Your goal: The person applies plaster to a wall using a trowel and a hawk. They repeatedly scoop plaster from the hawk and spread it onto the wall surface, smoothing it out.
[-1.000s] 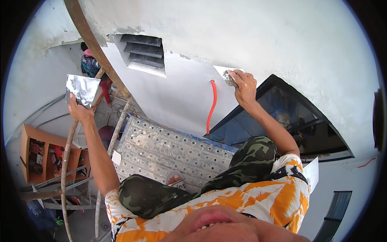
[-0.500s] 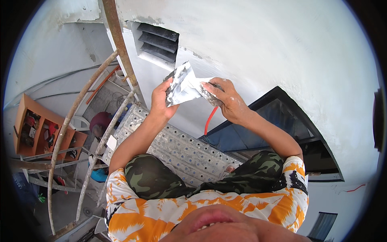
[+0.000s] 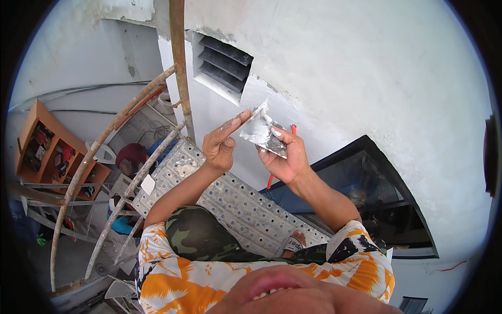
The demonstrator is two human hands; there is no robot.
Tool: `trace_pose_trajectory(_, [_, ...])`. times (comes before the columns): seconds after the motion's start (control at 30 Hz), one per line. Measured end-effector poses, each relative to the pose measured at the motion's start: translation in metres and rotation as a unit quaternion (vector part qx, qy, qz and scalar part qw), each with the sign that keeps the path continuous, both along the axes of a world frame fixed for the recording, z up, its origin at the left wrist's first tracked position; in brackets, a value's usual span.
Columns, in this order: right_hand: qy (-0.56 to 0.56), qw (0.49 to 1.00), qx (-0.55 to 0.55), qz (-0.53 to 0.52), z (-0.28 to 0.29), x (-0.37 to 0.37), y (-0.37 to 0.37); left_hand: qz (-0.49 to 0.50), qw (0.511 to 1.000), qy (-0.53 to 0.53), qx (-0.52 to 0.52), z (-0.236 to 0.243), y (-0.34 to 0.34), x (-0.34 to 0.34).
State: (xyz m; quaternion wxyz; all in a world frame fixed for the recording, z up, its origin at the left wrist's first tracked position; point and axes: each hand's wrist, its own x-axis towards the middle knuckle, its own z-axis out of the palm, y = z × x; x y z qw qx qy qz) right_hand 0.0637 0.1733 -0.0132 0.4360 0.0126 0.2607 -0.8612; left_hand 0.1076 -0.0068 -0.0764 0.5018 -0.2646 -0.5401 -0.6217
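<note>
My left hand [image 3: 219,146] grips a flat scraper blade [image 3: 254,118], its fingers straight along the back. The blade is turned nearly edge-on, so most of its face is hidden. In my right hand [image 3: 288,159] is a second metal scraper [image 3: 277,145], thumb on top and fingers beneath. White putty [image 3: 257,130] is smeared over its far left part, where the two blades meet or overlap. Both hands are held in front of me, above a perforated metal scaffold plank [image 3: 230,204] and close to the white wall [image 3: 324,78].
A louvred vent [image 3: 225,63] and a dark-framed window [image 3: 366,183] sit in the wall. A red tube [image 3: 270,181] sticks out beside my right hand. Rusty scaffold pipes [image 3: 179,68] rise on the left. Below are an orange shelf unit [image 3: 47,157] and people [image 3: 130,157].
My left scraper has turned from face-on to nearly edge-on. The right scraper now lies flatter, with putty showing on it. Both hands have moved slightly lower, and the view has shifted.
</note>
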Motion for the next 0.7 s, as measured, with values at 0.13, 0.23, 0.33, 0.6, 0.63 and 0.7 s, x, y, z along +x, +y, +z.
trace_pose_trajectory(0.13, [-0.011, 0.998, 0.029, -0.053, 0.015, -0.007, 0.022, 0.042, 0.978, 0.021, -0.205, -0.002, -0.018, 0.004])
trace_pose_trajectory(0.23, [0.081, 0.996, 0.036, -0.015, 0.054, -0.013, 0.041, 0.114, 0.942, -0.046, -0.313, -0.002, -0.045, 0.011])
trace_pose_trajectory(0.33, [0.179, 0.976, 0.126, -0.01, 0.078, -0.021, 0.049, 0.251, 0.932, -0.182, -0.188, 0.006, -0.099, 0.024])
trace_pose_trajectory(0.6, [0.855, 0.028, 0.517, -0.031, -0.042, -0.123, -0.024, 0.243, 0.877, -0.409, 0.065, 0.019, -0.315, -0.01])
trace_pose_trajectory(0.63, [0.858, -0.032, 0.513, -0.001, -0.056, -0.145, -0.035, 0.213, 0.867, -0.443, 0.079, 0.016, -0.325, -0.013])
trace_pose_trajectory(0.7, [0.872, -0.168, 0.458, 0.024, -0.079, -0.19, -0.061, 0.241, 0.871, -0.407, 0.13, 0.007, -0.332, -0.017])
